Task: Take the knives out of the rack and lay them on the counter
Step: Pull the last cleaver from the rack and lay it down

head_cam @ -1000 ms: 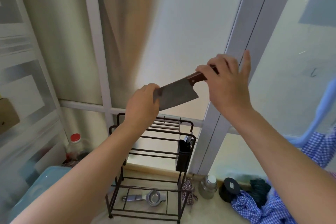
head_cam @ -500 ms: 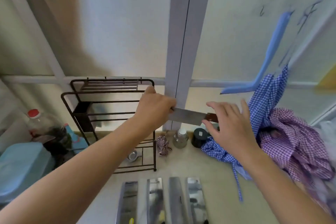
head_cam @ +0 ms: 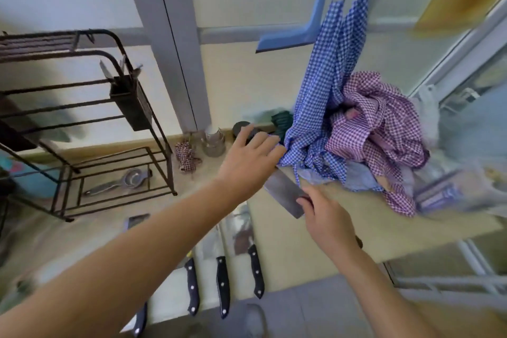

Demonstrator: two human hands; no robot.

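A steel cleaver (head_cam: 285,195) with a broad grey blade hovers low over the beige counter (head_cam: 365,223), right of the knife row. My right hand (head_cam: 327,218) grips its handle, which the hand hides. My left hand (head_cam: 247,158) covers the blade's far end with fingers stretched forward. Several black-handled knives (head_cam: 222,287) lie side by side on the counter near its front edge. The dark metal rack (head_cam: 162,145) stands at the left with a black holder box (head_cam: 131,107) hung on it; thin utensils stick out of the box.
A heap of blue checked cloth (head_cam: 323,85) and purple checked cloth (head_cam: 378,129) fills the counter's right side, close to the cleaver. A glass jar (head_cam: 212,143) and a black lid (head_cam: 241,129) stand by the wall. A metal squeezer (head_cam: 123,181) lies under the rack.
Both hands have carried the cleaver from high above the rack down and right to just over the counter. My view has tilted down, so the laid-out knives now show fully.
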